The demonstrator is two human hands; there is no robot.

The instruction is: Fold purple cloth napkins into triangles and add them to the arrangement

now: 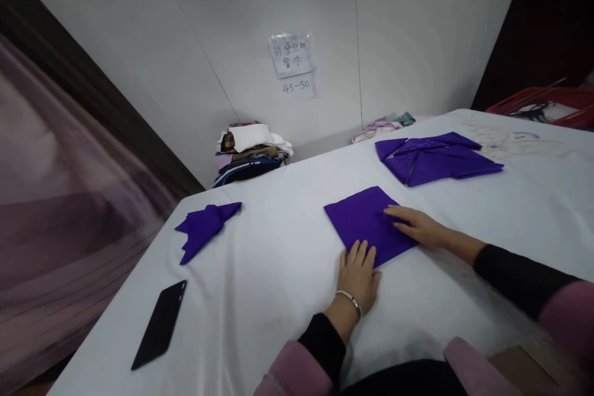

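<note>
A purple cloth napkin point(359, 213), folded into a flat square, lies on the white tablecloth in front of me. My left hand point(358, 272), with a silver bracelet at its wrist, rests its outstretched fingers on the napkin's near left edge. On the napkin's right side lies my right hand point(415, 226), palm down with fingers extended over the cloth. Neither hand grips anything. To the left sits another purple napkin point(204, 226), folded into a pointed shape. Several more folded purple napkins point(436, 158) overlap at the far right.
A black phone point(160, 325) lies near the left side of the white-covered table point(273, 297). Piled clothes point(250, 151) stand beyond the far edge. Handwritten paper signs point(292, 62) hang on the wall. A red basket point(547, 105) is at the far right, and a sheer curtain point(69, 210) hangs left.
</note>
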